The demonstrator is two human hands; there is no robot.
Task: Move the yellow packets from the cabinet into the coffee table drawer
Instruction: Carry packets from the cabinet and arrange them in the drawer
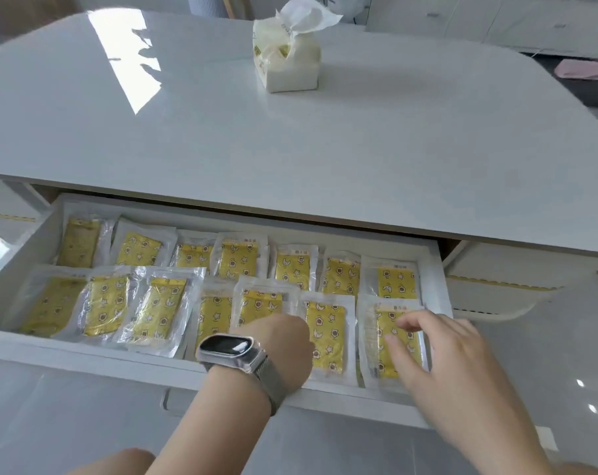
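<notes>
Tissue pack (288, 60) on tabletop, pink cloth (580, 69) beyond

Both your forearms extend forward. Your left hand (279, 344) angles downward at the wrist, fingers hidden. Your right hand (438, 351) lies palm-down, fingers straight and loosely spread.

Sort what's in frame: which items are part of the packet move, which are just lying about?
Part of the job:
- yellow packets, laid in two rows
- open drawer of the coffee table
- left hand, over the front row
- right hand, fingers spread on the rightmost front packet

Lying about:
- tissue pack on the tabletop
- pink item on the floor beyond
</notes>
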